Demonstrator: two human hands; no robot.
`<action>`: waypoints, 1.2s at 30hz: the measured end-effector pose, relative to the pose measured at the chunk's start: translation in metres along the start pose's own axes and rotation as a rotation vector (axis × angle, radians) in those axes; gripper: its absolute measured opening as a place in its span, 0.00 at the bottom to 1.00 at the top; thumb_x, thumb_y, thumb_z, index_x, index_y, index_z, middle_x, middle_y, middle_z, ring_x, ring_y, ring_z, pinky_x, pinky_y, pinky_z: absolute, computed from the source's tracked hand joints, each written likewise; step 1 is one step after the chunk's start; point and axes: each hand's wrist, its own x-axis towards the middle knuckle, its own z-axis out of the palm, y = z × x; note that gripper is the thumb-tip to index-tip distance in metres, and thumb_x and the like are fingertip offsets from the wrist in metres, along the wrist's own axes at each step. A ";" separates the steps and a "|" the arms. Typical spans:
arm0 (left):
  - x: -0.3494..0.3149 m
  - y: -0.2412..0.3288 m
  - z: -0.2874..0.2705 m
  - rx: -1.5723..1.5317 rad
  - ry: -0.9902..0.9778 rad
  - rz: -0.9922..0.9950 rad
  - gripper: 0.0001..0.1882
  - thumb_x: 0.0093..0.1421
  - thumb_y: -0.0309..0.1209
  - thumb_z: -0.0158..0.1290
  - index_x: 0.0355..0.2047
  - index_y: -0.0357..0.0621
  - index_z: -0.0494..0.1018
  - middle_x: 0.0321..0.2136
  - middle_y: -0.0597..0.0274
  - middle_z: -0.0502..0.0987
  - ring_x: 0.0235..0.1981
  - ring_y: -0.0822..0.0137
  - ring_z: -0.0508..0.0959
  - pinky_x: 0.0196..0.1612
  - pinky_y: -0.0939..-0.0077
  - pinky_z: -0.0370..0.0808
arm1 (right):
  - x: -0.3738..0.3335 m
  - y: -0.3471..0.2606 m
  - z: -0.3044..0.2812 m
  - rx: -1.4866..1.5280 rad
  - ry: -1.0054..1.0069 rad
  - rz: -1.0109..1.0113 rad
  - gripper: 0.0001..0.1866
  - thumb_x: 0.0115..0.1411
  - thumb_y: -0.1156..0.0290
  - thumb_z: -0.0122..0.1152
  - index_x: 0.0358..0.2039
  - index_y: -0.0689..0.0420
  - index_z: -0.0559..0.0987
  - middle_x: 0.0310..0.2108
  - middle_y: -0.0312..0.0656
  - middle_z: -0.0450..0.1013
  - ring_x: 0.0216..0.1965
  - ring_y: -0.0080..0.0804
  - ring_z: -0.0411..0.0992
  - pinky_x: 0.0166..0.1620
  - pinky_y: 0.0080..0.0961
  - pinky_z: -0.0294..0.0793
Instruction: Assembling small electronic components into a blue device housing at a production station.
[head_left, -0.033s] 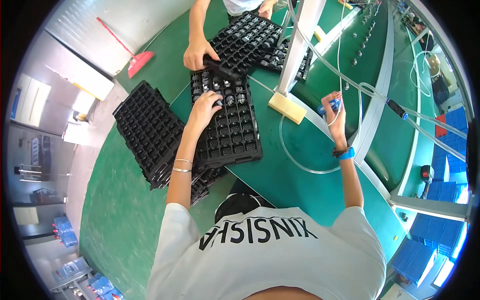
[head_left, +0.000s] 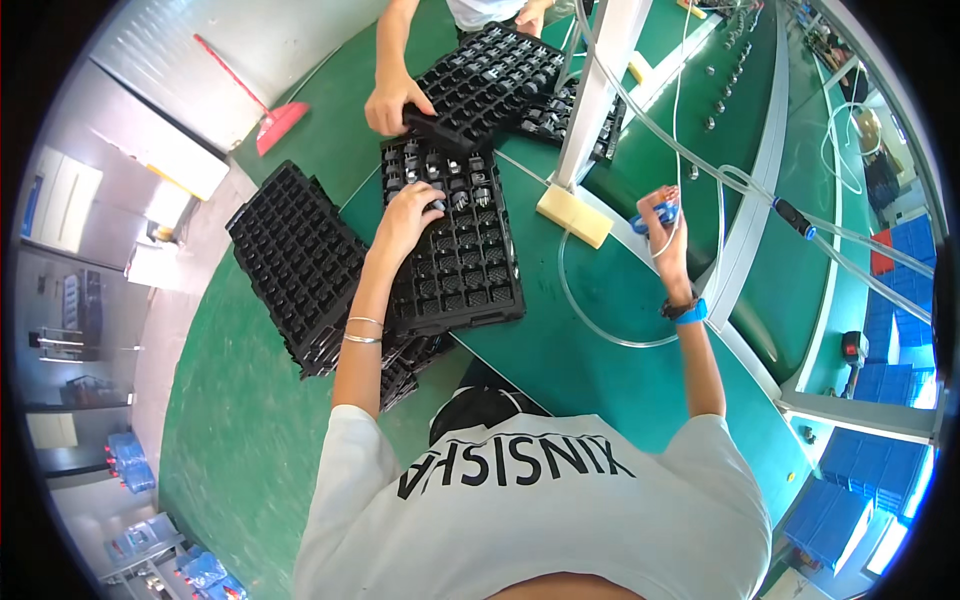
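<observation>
My left hand [head_left: 408, 215] is over a black compartment tray [head_left: 455, 270] on the green table. Its thumb and fingers close on a small grey metal part [head_left: 438, 205] in one of the pockets. Similar metal parts sit in the far rows, while the near pockets show only their textured bottoms. Away to the right, my right hand [head_left: 668, 235] is raised, wrapped round a blue air gun [head_left: 655, 215] on a clear thin hose. Beyond my tray, a co-worker's hand [head_left: 392, 103] grips the edge of another black tray [head_left: 490, 85], held tilted over the far end of mine.
A stack of black trays [head_left: 300, 265] stands at the left, beside the table. A yellow foam block [head_left: 575, 215] lies by a white metal post [head_left: 600, 100]. Clear hoses hang across the right side. Small metal parts [head_left: 720, 105] line the green conveyor belt farther off.
My right hand with the air gun has shifted slightly left. The co-worker's tray and hand have moved a little. My left hand stays almost in place.
</observation>
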 end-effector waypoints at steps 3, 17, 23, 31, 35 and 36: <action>-0.003 -0.008 0.000 -0.086 0.074 -0.055 0.09 0.49 0.27 0.55 0.31 0.37 0.75 0.30 0.55 0.75 0.33 0.57 0.75 0.38 0.73 0.70 | -0.021 -0.008 0.010 0.105 -0.125 0.079 0.08 0.56 0.70 0.55 0.34 0.58 0.70 0.28 0.31 0.67 0.30 0.17 0.64 0.33 0.16 0.64; -0.042 0.100 0.029 -2.294 0.164 -0.757 0.15 0.61 0.37 0.45 0.39 0.36 0.67 0.32 0.56 0.72 0.33 0.68 0.74 0.36 0.83 0.77 | -0.040 -0.032 0.042 0.754 -0.340 0.622 0.16 0.58 0.58 0.49 0.44 0.52 0.69 0.31 0.31 0.69 0.25 0.17 0.64 0.25 0.14 0.60; -0.052 0.146 0.011 -2.030 0.164 -0.700 0.24 0.63 0.38 0.41 0.51 0.28 0.59 0.35 0.56 0.70 0.37 0.70 0.72 0.45 0.82 0.72 | -0.046 -0.035 0.044 0.784 -0.305 0.684 0.17 0.56 0.55 0.47 0.40 0.52 0.71 0.27 0.31 0.70 0.21 0.17 0.63 0.21 0.15 0.55; -0.052 0.183 -0.004 -1.444 0.131 -0.482 0.19 0.57 0.22 0.48 0.50 0.35 0.64 0.39 0.58 0.71 0.39 0.72 0.72 0.46 0.78 0.70 | -0.052 -0.061 0.048 0.799 -0.357 0.702 0.18 0.58 0.56 0.45 0.42 0.55 0.71 0.29 0.31 0.71 0.21 0.15 0.62 0.20 0.14 0.54; -0.049 0.184 0.007 -1.264 0.190 -0.285 0.16 0.46 0.11 0.54 0.38 0.31 0.71 0.37 0.59 0.71 0.35 0.69 0.76 0.41 0.79 0.74 | -0.056 -0.071 0.055 0.805 -0.351 0.670 0.19 0.58 0.58 0.44 0.42 0.59 0.71 0.33 0.35 0.72 0.29 0.19 0.70 0.28 0.15 0.67; -0.047 0.186 0.009 -1.250 0.206 -0.217 0.16 0.46 0.11 0.54 0.38 0.31 0.71 0.36 0.59 0.71 0.35 0.68 0.76 0.41 0.79 0.75 | -0.057 -0.069 0.055 0.805 -0.346 0.673 0.19 0.58 0.58 0.44 0.42 0.59 0.71 0.33 0.35 0.72 0.29 0.19 0.70 0.28 0.15 0.67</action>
